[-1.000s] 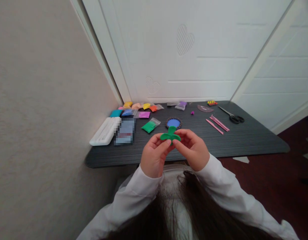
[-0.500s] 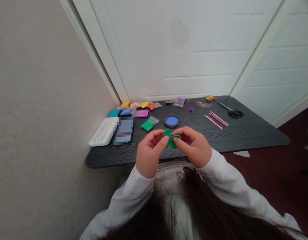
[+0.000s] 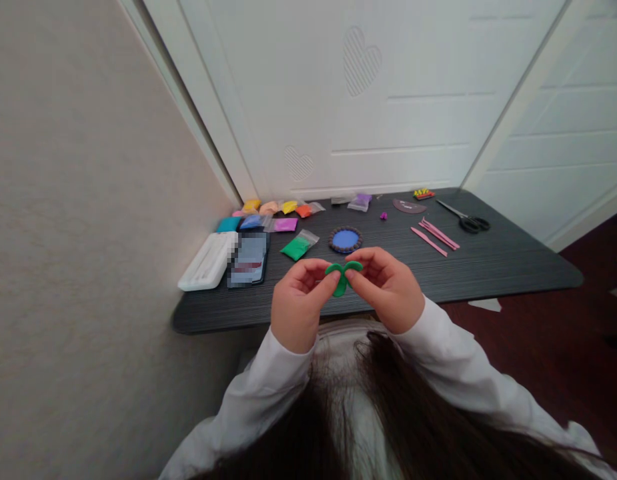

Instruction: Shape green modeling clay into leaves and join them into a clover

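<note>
Between my two hands is a green clay piece [image 3: 341,285] with three rounded lobes, held just above the near part of the table. My left hand [image 3: 299,300] pinches its left lobe between thumb and fingers. The right lobe is pinched the same way by my right hand [image 3: 388,288]. The third lobe points down toward me. Beyond my hands lies a blue disc [image 3: 345,240] with a dark, bumpy rim. A bag of green clay [image 3: 298,247] rests to the left of the disc.
Several bags of coloured clay, among them a magenta bag [image 3: 285,225], lie at the back left. A white case [image 3: 208,262] and a phone [image 3: 248,260] sit at the left. Pink tools [image 3: 438,235] and black scissors [image 3: 468,221] lie on the right of the dark table [image 3: 523,267].
The green clay piece has turned in my fingers: its side lobes are now level and the third points down. My right hand has risen slightly. Both hands keep their pinch.
</note>
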A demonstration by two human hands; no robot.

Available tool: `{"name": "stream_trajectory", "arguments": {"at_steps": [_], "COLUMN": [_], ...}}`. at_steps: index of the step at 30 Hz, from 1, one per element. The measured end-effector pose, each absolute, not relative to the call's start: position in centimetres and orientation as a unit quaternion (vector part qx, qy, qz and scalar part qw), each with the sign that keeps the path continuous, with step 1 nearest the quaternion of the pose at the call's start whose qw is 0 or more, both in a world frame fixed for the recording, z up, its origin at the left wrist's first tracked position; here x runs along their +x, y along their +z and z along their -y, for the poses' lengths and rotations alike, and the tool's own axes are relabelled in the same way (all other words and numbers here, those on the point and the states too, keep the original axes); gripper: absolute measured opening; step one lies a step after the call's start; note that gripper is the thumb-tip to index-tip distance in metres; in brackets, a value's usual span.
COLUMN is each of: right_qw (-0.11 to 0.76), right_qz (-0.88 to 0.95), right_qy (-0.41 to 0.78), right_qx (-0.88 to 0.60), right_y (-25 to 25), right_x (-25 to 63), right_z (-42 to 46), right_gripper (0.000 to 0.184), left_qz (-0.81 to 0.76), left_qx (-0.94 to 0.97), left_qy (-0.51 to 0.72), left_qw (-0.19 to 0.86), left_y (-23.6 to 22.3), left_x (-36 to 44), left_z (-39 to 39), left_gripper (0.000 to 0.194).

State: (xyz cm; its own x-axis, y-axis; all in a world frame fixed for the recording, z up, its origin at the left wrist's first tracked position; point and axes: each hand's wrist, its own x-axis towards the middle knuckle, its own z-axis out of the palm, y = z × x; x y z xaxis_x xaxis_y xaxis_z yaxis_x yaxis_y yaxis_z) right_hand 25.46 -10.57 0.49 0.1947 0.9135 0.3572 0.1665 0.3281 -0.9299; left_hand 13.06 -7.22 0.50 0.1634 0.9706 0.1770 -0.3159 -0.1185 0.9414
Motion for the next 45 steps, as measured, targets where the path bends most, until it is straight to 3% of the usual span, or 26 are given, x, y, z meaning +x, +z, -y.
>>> {"name": "stream_trajectory", "arguments": {"at_steps": [16,23,39,45], "right_qw": [0.608,0.635,0.631,0.660], "right_qz": [0.541,0.516,0.520,0.497], "right_qy": [0.292,0.316,0.344,0.337], "right_qx": [-0.503,-0.481,-0.461,-0.452], "right_y": [0.6,0.9,1.2,1.4], "right_x": [25.1,25.3,25.0,24.9], "right_z": [10.7,10.7,11.2,11.2], "right_gripper": [0.014,0.013,0.020,0.019], "left_qz": [-0.328,-0.285,-0.309,-0.287], "left_qx": [0.492,0.491,0.555,0.521], "left_qy": [0.568,0.527,0.543,0.565], "left_qw": [0.572,0.632,0.550,0.572], "left_y": [0.4,0.4,1.0,1.0], "left_x": [13.3,13.1,13.0,13.2], "left_z": [7.5,7.8,8.2,8.4], "left_gripper": [0.014,0.031,0.028,0.041]}}
